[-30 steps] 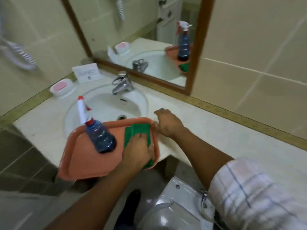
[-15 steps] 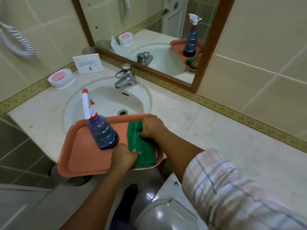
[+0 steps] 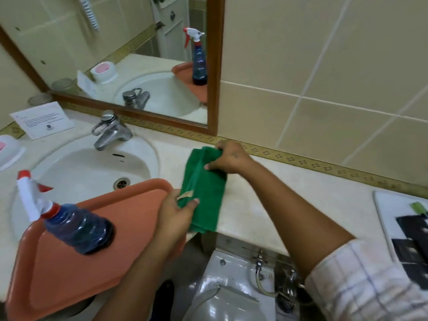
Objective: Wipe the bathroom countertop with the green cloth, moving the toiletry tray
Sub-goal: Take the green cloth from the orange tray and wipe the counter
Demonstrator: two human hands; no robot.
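The folded green cloth point(image 3: 205, 188) is stretched between both hands just above the cream countertop point(image 3: 289, 195), right of the sink. My right hand point(image 3: 229, 157) pinches its far end near the wall. My left hand point(image 3: 177, 213) grips its near end beside a small tan label. An orange tray point(image 3: 76, 260) rests over the sink's front edge and carries a blue spray bottle point(image 3: 74, 224) with a white and red trigger. A white toiletry tray point(image 3: 382, 218) with dark sachets lies at the far right of the counter.
A white sink point(image 3: 88, 165) with a chrome tap point(image 3: 108, 132) is at left, a pink soap dish point(image 3: 7, 151) and a printed card point(image 3: 42, 119) behind it. A wood-framed mirror point(image 3: 214, 72) hangs above. A toilet tank point(image 3: 236, 274) stands below the counter edge.
Both hands lifted the green cloth off the orange tray and carried it right over the countertop. The view has swung right, bringing the white toiletry tray into sight.
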